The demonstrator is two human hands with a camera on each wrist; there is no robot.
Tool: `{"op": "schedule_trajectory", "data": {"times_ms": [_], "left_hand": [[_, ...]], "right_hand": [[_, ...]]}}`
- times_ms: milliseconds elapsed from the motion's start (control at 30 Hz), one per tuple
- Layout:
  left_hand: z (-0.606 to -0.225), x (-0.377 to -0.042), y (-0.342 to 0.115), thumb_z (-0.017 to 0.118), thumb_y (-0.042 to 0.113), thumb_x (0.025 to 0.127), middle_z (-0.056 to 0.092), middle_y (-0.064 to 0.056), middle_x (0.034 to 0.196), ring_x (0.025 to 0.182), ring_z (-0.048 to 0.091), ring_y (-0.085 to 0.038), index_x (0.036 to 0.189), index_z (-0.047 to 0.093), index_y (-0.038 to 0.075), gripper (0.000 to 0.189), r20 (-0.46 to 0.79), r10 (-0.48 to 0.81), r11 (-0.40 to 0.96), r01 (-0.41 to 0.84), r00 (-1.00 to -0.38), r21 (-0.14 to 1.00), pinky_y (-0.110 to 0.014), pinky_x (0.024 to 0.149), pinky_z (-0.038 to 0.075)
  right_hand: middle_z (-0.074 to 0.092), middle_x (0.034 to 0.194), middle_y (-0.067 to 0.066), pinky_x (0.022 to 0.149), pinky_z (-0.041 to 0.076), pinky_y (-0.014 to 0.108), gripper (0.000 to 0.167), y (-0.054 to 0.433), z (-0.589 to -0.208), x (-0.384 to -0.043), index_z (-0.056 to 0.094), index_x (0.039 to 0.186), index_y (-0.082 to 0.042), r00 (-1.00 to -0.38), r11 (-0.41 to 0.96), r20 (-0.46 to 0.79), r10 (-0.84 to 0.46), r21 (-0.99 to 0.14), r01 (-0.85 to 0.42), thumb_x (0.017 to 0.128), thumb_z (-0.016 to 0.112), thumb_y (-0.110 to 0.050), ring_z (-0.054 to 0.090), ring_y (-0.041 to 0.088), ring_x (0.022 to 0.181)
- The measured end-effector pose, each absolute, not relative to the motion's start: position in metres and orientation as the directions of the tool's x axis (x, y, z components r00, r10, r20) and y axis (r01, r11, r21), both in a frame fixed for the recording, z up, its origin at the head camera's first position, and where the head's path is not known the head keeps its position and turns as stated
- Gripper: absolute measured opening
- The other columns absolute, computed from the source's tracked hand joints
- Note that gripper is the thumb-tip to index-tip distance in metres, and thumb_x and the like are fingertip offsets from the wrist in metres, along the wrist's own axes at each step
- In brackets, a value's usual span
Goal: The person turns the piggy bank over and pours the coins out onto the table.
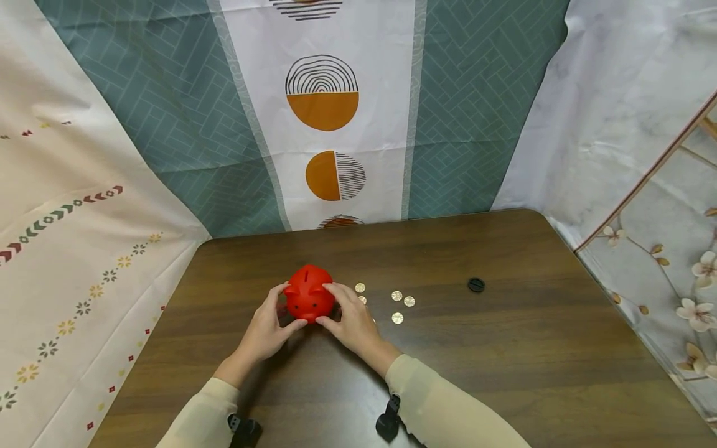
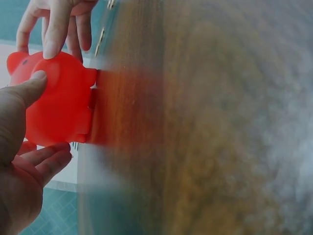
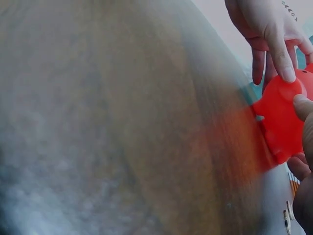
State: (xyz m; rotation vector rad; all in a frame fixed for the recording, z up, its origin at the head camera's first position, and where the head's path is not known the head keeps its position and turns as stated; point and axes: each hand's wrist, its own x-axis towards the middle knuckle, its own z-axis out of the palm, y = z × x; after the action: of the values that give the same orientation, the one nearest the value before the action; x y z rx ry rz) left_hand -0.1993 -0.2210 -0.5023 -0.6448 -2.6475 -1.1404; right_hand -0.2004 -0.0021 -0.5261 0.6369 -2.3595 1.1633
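A red piggy bank point(image 1: 310, 295) with a slot in its top stands upright on the brown table, its face turned toward me. My left hand point(image 1: 265, 331) grips its left side, thumb point(image 2: 35, 88) at the front near the snout and fingers reaching round the side. From the right, my right hand point(image 1: 354, 322) holds it the same way, its thumb point(image 3: 301, 102) also at the snout. Just beyond the right hand lie several gold coins point(image 1: 396, 295), partly hidden by that hand.
A round black plug point(image 1: 476, 285) with a slotted face lies on the wooden table point(image 1: 504, 354), right of the coins. Behind the table's far edge hangs a patterned teal and white cloth point(image 1: 470, 124). Light printed fabric point(image 1: 84, 261) hangs at the left.
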Motion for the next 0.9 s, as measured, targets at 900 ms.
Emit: {"op": "schedule_trajectory", "data": {"times_ms": [900], "left_hand": [[-0.497,-0.189,-0.226,0.086,0.02,0.072,0.054,-0.014,0.126,0.097,0.066,-0.031,0.137,0.037,0.009,0.083,0.312,0.305,0.665,0.436,-0.9,0.606,-0.044,0.082,0.055]], "right_hand": [[0.057,0.125,0.003,0.077,0.054,0.021,0.066,-0.004,-0.532,-0.195,0.054,0.133,-0.02,-0.778,0.532,0.589,-0.218,-0.597,-0.601,0.075,0.084,-0.03,0.061,0.015,0.102]]}}
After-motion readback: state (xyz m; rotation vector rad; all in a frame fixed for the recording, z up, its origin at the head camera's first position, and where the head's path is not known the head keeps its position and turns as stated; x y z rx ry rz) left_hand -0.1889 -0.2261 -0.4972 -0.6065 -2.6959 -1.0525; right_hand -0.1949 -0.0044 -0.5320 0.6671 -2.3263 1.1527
